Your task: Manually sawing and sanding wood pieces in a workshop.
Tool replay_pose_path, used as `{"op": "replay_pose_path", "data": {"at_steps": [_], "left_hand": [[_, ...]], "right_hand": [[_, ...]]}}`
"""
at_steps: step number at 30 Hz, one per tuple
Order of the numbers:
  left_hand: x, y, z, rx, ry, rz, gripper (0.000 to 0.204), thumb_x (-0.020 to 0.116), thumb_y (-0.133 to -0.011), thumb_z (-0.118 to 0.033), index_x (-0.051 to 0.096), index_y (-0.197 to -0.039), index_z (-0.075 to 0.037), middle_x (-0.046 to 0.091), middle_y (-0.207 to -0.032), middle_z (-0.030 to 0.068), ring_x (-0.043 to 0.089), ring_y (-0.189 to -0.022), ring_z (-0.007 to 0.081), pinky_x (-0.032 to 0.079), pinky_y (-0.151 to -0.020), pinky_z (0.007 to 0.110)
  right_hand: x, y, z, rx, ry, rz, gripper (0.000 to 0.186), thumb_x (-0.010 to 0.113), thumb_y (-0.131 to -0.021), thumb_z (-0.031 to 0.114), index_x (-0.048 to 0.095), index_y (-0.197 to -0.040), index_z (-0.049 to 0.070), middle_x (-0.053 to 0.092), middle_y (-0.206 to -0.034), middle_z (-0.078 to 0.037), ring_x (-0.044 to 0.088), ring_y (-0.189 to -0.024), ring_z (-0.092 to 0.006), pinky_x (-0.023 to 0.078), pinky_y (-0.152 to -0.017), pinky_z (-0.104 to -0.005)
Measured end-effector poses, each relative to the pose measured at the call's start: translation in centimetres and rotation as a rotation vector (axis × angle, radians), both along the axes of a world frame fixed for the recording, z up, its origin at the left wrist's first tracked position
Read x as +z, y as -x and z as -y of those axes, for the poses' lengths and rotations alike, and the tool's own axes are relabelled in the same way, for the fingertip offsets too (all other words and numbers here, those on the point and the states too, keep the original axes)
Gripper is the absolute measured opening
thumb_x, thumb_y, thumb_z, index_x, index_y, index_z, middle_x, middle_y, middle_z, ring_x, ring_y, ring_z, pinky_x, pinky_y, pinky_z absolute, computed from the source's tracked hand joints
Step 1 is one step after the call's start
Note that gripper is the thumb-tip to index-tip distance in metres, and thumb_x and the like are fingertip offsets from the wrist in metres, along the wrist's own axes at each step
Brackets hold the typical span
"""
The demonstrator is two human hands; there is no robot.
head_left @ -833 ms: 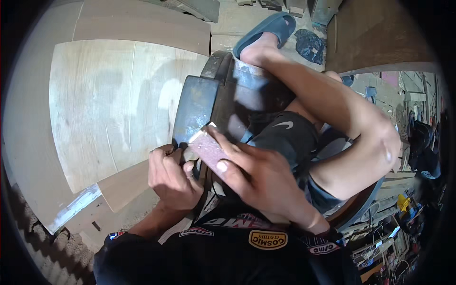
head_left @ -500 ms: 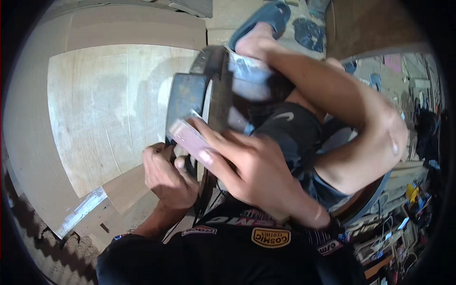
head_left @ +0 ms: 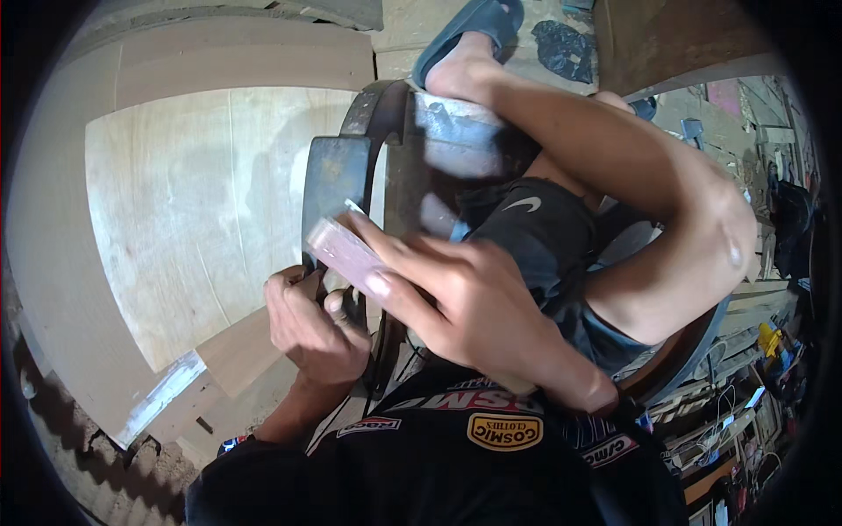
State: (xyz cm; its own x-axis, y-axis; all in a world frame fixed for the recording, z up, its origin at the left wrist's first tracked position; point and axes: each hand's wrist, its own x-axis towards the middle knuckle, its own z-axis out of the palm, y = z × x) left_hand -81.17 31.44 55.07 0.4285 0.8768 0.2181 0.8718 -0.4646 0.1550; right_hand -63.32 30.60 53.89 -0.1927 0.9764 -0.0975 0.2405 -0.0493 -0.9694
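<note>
My right hand [head_left: 474, 302] grips a pinkish rectangular block [head_left: 344, 252] with a pale end, resembling a sanding block. Its thumb and fingers press along the block's sides, and the far end overlaps a dark curved piece [head_left: 338, 180] with a flat, scuffed face. Just below the block, my left hand [head_left: 314, 329] is closed around the lower part of that dark piece. The block and fingers hide where the two meet. A dark curved band [head_left: 386, 107] rises behind the dark piece, beside my leg.
A pale wooden panel [head_left: 175, 202] with a brown border lies on the left. My bent leg [head_left: 614, 167] and sandalled foot [head_left: 469, 53] fill the upper right. A black plastic bag [head_left: 564, 51] lies beyond the foot. Cluttered wood and cables [head_left: 724, 412] sit at right.
The block in my right hand has shifted very slightly left. My left hand keeps its hold on the dark curved piece. The whole view has tilted a little.
</note>
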Motion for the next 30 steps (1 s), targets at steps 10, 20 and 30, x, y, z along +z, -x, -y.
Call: {"op": "replay_pose_path", "data": {"at_steps": [10,20,30], "left_hand": [[-0.1,-0.1,0.0,0.055,0.057,0.000,0.034,0.038,-0.098,-0.023,0.047,-0.103,0.009,0.048,-0.089,0.0250,0.050,-0.080,0.0437,0.040,-0.070,0.046],[0.3,-0.3,-0.1,0.010,0.083,-0.013,0.037,0.036,-0.099,-0.025,0.048,-0.094,0.010,0.046,-0.082,0.0244,0.049,-0.071,0.0411,0.039,-0.061,0.046],[0.3,-0.3,-0.3,-0.067,0.130,0.021,0.038,0.039,-0.098,-0.026,0.050,-0.094,0.009,0.050,-0.082,0.0234,0.052,-0.072,0.0395,0.041,-0.062,0.045]], "right_hand": [[-1.9,0.4,1.0,-0.132,-0.072,-0.127,0.037,0.049,-0.091,0.025,0.058,-0.121,0.004,0.064,-0.074,-0.013,0.062,-0.060,-0.0325,0.052,-0.062,-0.0416],[-1.8,-0.1,-0.1,-0.103,-0.070,-0.165,0.037,0.048,-0.092,0.024,0.057,-0.120,0.002,0.064,-0.078,-0.018,0.064,-0.067,-0.0334,0.051,-0.062,-0.0421],[-0.7,-1.7,-2.0,0.039,-0.002,-0.139,0.038,0.055,-0.090,0.022,0.057,-0.122,0.002,0.062,-0.073,-0.016,0.062,-0.063,-0.0298,0.050,-0.057,-0.0377]]}}
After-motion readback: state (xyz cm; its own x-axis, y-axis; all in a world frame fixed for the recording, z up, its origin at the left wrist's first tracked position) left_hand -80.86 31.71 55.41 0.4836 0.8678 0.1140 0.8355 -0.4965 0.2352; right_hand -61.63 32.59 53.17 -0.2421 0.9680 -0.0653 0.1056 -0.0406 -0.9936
